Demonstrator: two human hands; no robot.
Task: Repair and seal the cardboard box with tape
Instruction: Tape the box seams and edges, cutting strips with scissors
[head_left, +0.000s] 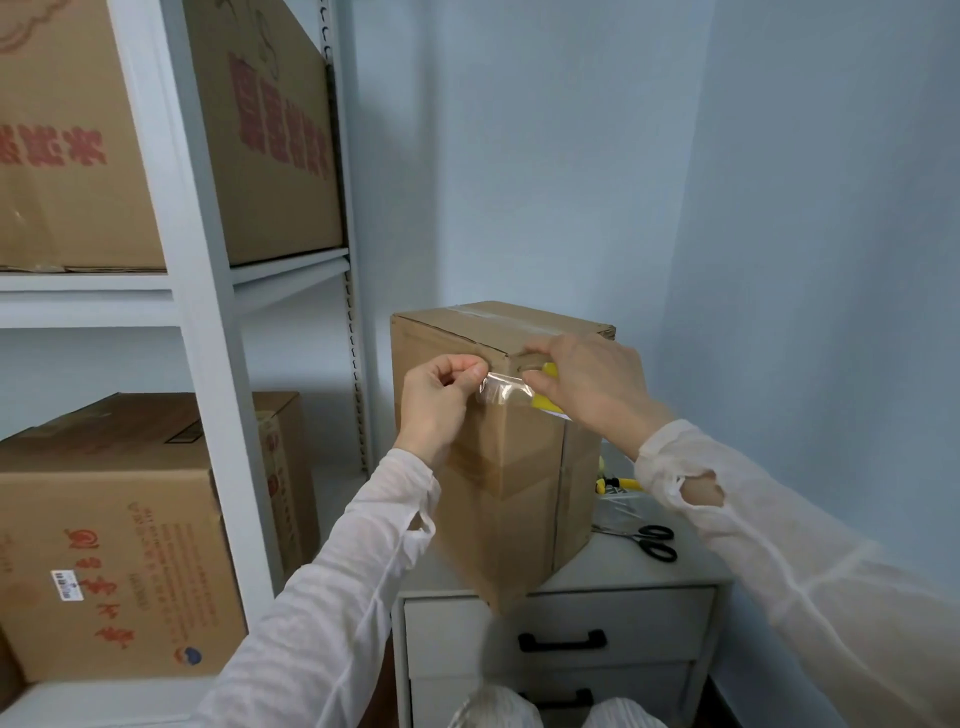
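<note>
A tall brown cardboard box (519, 467) stands upright on a small white drawer cabinet (623, 577), one vertical corner facing me. Clear tape runs along its top seam. My left hand (436, 400) pinches the free end of a strip of clear tape (501, 389) in front of the box's upper corner. My right hand (587, 384) grips a tape dispenser with yellow parts (545, 401) against the same corner; most of the dispenser is hidden under the hand. The strip stretches between both hands.
Black-handled scissors (657, 540) and a yellow-and-black tool (618, 484) lie on the cabinet top right of the box. A white metal shelf rack (208, 312) with several large printed cartons stands to the left. Pale blue walls close the corner behind.
</note>
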